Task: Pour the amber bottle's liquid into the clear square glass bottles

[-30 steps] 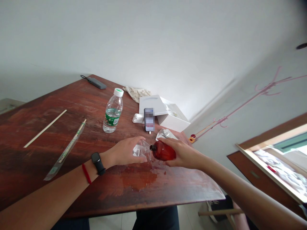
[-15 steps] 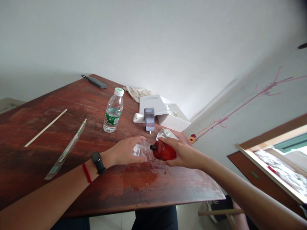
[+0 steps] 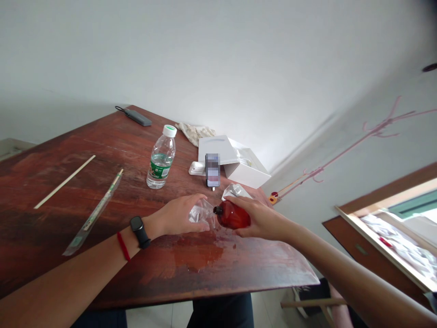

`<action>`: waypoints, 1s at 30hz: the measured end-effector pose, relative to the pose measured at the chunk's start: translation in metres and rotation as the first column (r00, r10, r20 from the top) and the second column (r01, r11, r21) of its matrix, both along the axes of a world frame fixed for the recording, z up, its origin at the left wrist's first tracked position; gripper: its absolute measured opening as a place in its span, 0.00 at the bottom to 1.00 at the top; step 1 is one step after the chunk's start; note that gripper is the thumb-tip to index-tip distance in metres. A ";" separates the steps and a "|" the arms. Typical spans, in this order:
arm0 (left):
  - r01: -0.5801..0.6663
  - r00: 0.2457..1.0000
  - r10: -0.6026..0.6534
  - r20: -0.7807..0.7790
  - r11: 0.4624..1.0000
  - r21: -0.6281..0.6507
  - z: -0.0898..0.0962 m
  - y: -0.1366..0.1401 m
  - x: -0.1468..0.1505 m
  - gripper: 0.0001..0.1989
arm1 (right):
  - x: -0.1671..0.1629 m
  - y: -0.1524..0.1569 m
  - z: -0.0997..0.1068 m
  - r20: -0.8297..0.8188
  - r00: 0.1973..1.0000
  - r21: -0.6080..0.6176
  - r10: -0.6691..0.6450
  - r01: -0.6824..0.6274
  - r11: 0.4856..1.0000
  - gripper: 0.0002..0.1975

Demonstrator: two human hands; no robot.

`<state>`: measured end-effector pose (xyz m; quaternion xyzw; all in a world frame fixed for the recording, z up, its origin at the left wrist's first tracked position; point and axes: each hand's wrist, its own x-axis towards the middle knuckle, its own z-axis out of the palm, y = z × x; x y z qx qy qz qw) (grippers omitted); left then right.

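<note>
My left hand (image 3: 186, 215) is wrapped round a clear plastic cup (image 3: 202, 213), which is tilted with its mouth to the right. My right hand (image 3: 254, 216) grips a reddish-brown bottle (image 3: 234, 215) lying over on its side. The bottle's dark neck points left, right at the cup's mouth; I cannot tell whether they touch. Liquid shows inside the bottle. Below both hands a wet puddle (image 3: 198, 255) spreads on the wooden table (image 3: 266, 269). A clear water bottle (image 3: 161, 159) with a white cap and green label stands upright beyond my left hand.
Behind my hands are a propped phone (image 3: 212, 171), a white device (image 3: 196, 168), an open white box (image 3: 247, 171) and a cloth (image 3: 196, 133). To the left lie a bare stick (image 3: 64, 182) and wrapped chopsticks (image 3: 95, 212). A grey hub (image 3: 138, 117) rests at the back.
Both hands, the cup and the tilted bottle stay almost where they were. The view has shifted very slightly.
</note>
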<state>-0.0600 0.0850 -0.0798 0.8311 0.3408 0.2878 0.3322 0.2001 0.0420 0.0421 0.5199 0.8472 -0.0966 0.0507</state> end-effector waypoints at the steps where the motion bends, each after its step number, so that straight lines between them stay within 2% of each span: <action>1: 0.000 1.000 0.000 -0.001 1.000 0.001 0.000 0.000 0.000 0.40 | 0.000 0.000 0.000 -0.001 1.000 -0.006 0.000 0.000 1.000 0.41; 7: -0.008 1.000 0.008 -0.003 1.000 0.010 -0.001 0.000 0.000 0.40 | -0.002 -0.001 0.003 -0.012 1.000 -0.016 0.003 -0.003 1.000 0.36; 30: 0.006 1.000 -0.006 0.016 1.000 0.017 -0.002 0.001 0.000 0.40 | -0.006 -0.001 0.005 0.012 1.000 -0.017 -0.001 0.001 1.000 0.36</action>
